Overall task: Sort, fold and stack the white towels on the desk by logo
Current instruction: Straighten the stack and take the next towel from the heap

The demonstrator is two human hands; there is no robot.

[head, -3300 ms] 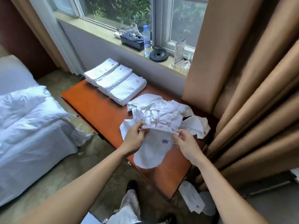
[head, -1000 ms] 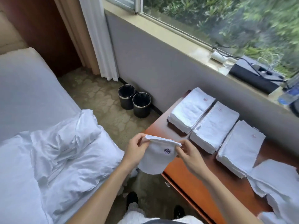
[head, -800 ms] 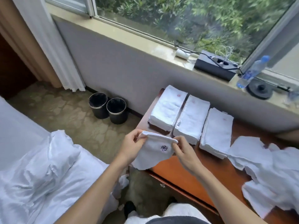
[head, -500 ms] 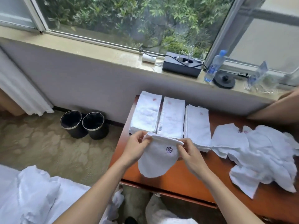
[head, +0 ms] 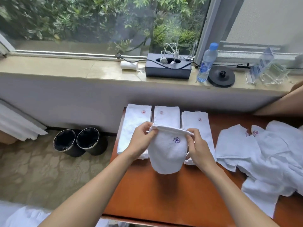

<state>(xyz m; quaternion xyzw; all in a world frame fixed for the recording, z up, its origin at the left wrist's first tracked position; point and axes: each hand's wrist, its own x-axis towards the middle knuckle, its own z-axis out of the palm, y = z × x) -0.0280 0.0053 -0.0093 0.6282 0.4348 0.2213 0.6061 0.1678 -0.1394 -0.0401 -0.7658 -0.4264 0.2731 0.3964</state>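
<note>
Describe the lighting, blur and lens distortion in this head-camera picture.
Head view: soft daylight from the window lights everything evenly; the held towel, pinched by the left hand and right hand, throws a faint shadow on the desk; its purple logo is sharp; the wide lens bows the windowsill; the clear stand at far right is smeared.

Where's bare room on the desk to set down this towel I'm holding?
Bare desk in front, between the folded stacks behind, the loose pile at right and the near edge. Back and right are crowded.
</note>
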